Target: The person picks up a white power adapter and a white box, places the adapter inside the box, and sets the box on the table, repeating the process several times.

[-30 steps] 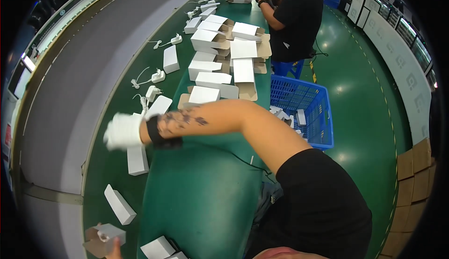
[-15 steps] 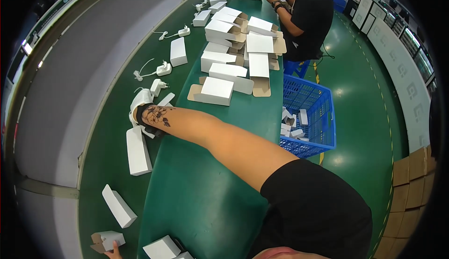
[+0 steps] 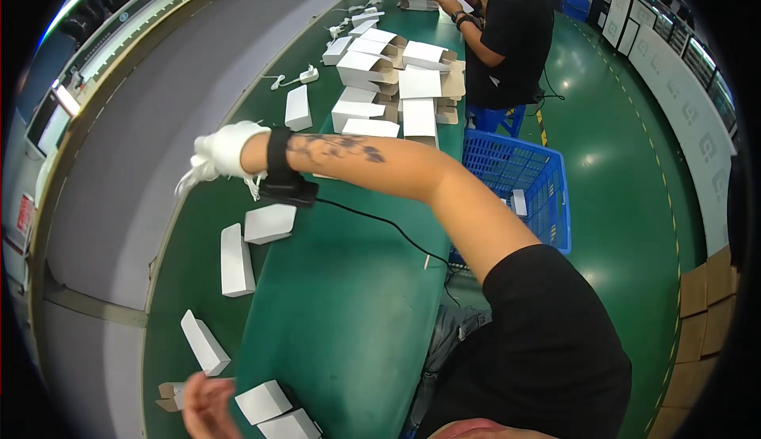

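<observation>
My right hand (image 3: 226, 151), in a white glove, hangs over the far table edge near the wall. Its fingers are bent, and something white and thin at the fingertips is too unclear to name. A white cable (image 3: 254, 188) shows below its wrist, beside a black wrist box (image 3: 289, 191) with a black lead. At lower left my left hand (image 3: 210, 407) is bare and blurred, fingers loosely apart, with nothing visible in them. Beside it lies a small white box with brown flaps (image 3: 168, 396), partly covered. Two white boxes (image 3: 264, 402) sit to its right.
More white boxes (image 3: 236, 261) lie along the green table (image 3: 341, 304). Open white cartons (image 3: 418, 84) are piled farther off, near white chargers (image 3: 307, 74). A blue basket (image 3: 555, 189) stands at the right, by a co-worker in black (image 3: 515, 39). Brown cartons (image 3: 701, 312) are stacked lower right.
My right hand has lifted and swung away toward the wall, uncovering a white box. My left hand has let go of the small flapped box and come farther into view.
</observation>
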`<act>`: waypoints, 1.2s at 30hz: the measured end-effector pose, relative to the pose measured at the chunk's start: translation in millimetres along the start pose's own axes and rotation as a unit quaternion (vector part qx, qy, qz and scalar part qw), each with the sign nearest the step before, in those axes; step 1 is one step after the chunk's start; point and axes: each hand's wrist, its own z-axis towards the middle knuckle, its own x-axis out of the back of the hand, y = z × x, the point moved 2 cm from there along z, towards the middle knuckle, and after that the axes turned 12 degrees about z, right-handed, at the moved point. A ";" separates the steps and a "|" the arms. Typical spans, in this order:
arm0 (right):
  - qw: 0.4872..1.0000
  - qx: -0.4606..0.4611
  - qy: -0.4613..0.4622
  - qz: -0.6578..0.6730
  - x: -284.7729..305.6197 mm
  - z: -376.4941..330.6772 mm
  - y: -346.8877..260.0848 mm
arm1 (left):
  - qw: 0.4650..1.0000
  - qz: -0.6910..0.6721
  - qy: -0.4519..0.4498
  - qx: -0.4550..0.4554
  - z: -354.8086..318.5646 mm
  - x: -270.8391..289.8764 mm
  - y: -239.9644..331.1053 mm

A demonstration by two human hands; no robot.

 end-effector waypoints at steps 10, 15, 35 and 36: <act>0.976 0.214 -0.014 -0.018 -23.7 -200.4 -27.6 | 0.941 -0.289 0.176 0.018 93.4 -120.0 -3.1; 0.773 0.201 -0.007 0.602 -62.7 -207.0 -12.1 | 0.950 -0.301 -0.083 -0.024 90.1 -105.9 -27.6; 0.579 -0.192 -0.078 0.789 -185.6 -251.1 -13.5 | 0.970 -0.058 0.136 -0.191 56.3 -122.7 12.7; 0.579 -0.191 -0.079 0.789 -184.5 -251.1 -10.7 | 0.970 -0.029 0.122 -0.207 53.8 -129.8 22.2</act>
